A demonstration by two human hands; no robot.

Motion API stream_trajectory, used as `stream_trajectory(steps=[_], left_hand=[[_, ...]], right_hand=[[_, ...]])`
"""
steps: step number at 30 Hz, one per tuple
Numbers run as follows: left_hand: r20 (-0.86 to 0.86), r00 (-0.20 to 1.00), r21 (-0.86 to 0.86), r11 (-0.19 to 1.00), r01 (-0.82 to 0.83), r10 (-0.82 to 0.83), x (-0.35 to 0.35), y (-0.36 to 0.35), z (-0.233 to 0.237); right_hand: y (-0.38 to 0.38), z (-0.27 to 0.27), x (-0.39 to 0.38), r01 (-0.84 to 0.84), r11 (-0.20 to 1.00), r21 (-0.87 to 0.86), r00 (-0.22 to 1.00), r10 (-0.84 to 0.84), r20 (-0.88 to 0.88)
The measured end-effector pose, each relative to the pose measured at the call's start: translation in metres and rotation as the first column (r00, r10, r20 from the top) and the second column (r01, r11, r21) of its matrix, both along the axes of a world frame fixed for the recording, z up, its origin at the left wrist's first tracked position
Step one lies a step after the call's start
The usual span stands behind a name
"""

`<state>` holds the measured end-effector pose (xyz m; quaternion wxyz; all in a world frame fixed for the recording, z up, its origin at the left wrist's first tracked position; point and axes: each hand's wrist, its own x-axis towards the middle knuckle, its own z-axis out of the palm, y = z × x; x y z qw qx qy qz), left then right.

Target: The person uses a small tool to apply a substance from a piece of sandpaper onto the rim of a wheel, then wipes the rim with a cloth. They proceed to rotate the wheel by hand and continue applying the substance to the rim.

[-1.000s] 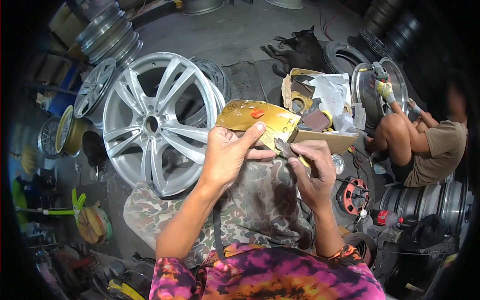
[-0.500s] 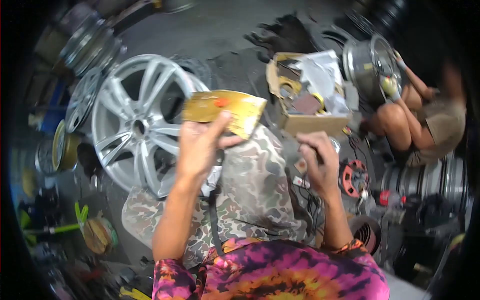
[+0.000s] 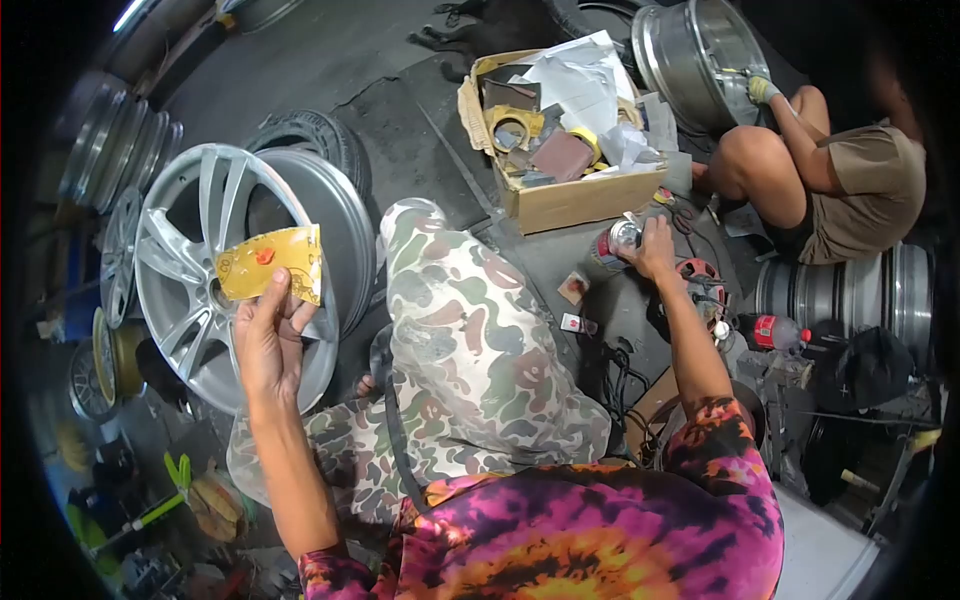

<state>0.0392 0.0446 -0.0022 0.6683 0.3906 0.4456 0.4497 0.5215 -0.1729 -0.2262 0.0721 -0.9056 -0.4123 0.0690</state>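
My left hand holds up a yellow sheet of sandpaper with an orange mark, in front of a silver alloy wheel that stands upright on the floor. My right hand reaches out to the right and rests on a small round metal can on the floor, beside a cardboard box. My knees in camouflage trousers lie between the two hands.
The cardboard box holds paper, tape rolls and sandpaper scraps. A second person crouches at the right, working on a rim. More rims and a tyre lie around. An orange cable reel sits by my right hand.
My hands have parted: the left carried the sandpaper left toward the wheel, the right dropped away from it and reached down to the can. The view swung down and right.
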Motion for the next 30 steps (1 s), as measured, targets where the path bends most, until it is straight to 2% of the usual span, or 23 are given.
stream_trajectory(steps=[4,7,8,9,11,13,15,19,22,25,26,28,29,30], left_hand=[[-0.061,0.998,-0.045,0.999,-0.012,0.010,-0.008,-0.009,-0.014],[-0.140,0.990,-0.074,0.997,0.017,-0.028,-0.009,-0.021,-0.023],[-0.132,0.990,-0.106,0.994,0.032,-0.046,-0.006,-0.027,-0.023],[-0.119,0.991,-0.136,0.989,0.051,-0.067,-0.001,-0.033,-0.023],[-0.041,0.994,-0.216,0.972,0.093,-0.104,0.000,-0.043,-0.028],[-0.011,0.995,-0.240,0.966,0.095,-0.101,-0.001,-0.049,-0.033],[0.013,0.997,-0.243,0.967,0.071,-0.070,-0.007,-0.051,-0.039],[0.056,0.997,-0.277,0.959,0.060,-0.047,-0.016,-0.050,-0.038],[0.080,0.996,-0.286,0.955,0.071,-0.050,-0.014,-0.052,-0.040],[0.127,0.991,-0.271,0.959,0.084,-0.051,-0.009,-0.057,-0.037],[0.161,0.985,-0.281,0.954,0.101,-0.057,-0.007,-0.058,-0.038],[0.207,0.976,-0.306,0.943,0.133,-0.071,-0.004,-0.061,-0.041],[0.210,0.975,-0.307,0.942,0.136,-0.072,-0.004,-0.060,-0.045],[0.205,0.975,-0.305,0.941,0.143,-0.082,-0.005,-0.060,-0.050]], right_hand=[[-0.003,-0.035,0.021,-0.071,0.997,-0.043,0.996,0.069,-0.058],[-0.008,-0.050,0.032,-0.165,0.986,-0.023,0.980,0.166,0.105],[-0.003,-0.030,0.024,-0.099,0.994,-0.041,0.995,0.100,0.027],[-0.002,-0.039,0.036,-0.086,0.996,-0.007,0.996,0.086,-0.038],[0.006,-0.019,0.022,-0.034,0.998,-0.054,0.999,0.032,-0.039],[0.003,-0.020,0.011,-0.042,0.999,-0.003,0.999,0.042,-0.022],[-0.004,-0.028,0.006,-0.041,0.993,0.106,0.981,0.020,0.194],[-0.013,-0.018,-0.021,0.008,0.980,0.198,0.983,-0.043,0.176],[-0.021,-0.014,-0.033,0.053,0.920,0.388,0.973,-0.136,0.189],[-0.055,-0.015,-0.058,-0.013,0.932,0.362,1.000,0.008,0.016],[-0.073,-0.033,-0.070,-0.113,0.927,0.357,0.992,0.086,0.091],[-0.103,-0.064,-0.088,0.109,0.981,0.162,0.942,-0.050,-0.331],[-0.109,-0.070,-0.089,0.110,0.981,0.160,0.943,-0.052,-0.328],[-0.118,-0.076,-0.089,0.244,0.967,0.067,0.747,-0.144,-0.649]])
